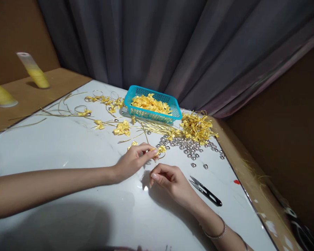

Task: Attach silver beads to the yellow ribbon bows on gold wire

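Observation:
My left hand (136,158) pinches a small yellow ribbon bow (161,149) between thumb and fingertips, above the white table (81,198). A thin loop shows just below the bow. Close below it on the right, my right hand (170,179) is closed, thumb pressed to the fingers; whatever it may hold is too small to make out. Black thread snips (206,191) lie to the right of that hand. Beyond both hands are silver heart-shaped beads (189,146) in a loose heap, and gold cords (157,127) lie in a bundle.
A blue basket (179,113) of yellow bows stands at the back. Beside it is a pile of bows with gold cords (197,127). More ribbon bows (121,128) lie left of centre. Two yellow spools (38,75) (1,94) stand far left. A grey curtain (146,42) hangs behind.

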`<state>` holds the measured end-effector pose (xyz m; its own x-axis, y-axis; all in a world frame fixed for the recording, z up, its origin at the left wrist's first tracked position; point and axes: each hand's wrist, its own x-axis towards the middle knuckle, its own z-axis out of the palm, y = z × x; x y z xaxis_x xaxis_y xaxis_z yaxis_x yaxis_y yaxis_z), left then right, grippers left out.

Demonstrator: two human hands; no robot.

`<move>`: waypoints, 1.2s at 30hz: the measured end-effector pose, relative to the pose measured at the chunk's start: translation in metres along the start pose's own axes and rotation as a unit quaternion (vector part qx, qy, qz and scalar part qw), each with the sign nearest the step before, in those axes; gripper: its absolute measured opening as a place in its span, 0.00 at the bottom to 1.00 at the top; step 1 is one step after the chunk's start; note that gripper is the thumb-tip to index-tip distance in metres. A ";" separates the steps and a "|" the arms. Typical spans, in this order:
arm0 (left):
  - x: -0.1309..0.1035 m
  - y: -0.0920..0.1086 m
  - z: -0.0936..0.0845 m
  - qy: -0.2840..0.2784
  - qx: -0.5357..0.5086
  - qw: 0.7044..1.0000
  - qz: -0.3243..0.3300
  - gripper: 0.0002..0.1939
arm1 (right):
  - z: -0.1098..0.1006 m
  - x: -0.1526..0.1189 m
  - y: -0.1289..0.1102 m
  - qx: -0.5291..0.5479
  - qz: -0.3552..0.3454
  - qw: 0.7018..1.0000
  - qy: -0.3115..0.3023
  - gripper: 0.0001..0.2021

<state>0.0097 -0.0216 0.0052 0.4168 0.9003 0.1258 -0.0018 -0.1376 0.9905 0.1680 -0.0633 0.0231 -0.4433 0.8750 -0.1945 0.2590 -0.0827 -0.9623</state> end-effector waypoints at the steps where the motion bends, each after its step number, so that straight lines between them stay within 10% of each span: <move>1: 0.000 0.000 0.000 -0.001 0.003 1.000 0.004 0.14 | 0.000 0.000 -0.001 -0.007 -0.003 1.000 0.000 0.17; 14: 0.002 -0.001 -0.001 0.011 0.112 0.989 0.099 0.14 | -0.007 -0.008 -0.006 -0.145 -0.065 0.987 -0.005 0.14; 23: 0.011 -0.006 -0.007 0.072 0.085 0.992 0.053 0.14 | -0.030 -0.042 -0.041 -0.382 -0.208 0.901 0.020 0.11; 36: 0.042 -0.023 -0.026 0.156 -0.072 0.982 -0.080 0.17 | -0.046 -0.062 -0.052 -0.078 -0.217 0.961 -0.153 0.11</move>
<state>0.0040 0.0304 -0.0104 0.1229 0.9915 -0.0428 -0.0973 0.0550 0.9937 0.2216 -0.0916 0.0940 -0.7641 0.6278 0.1486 0.1082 0.3518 -0.9298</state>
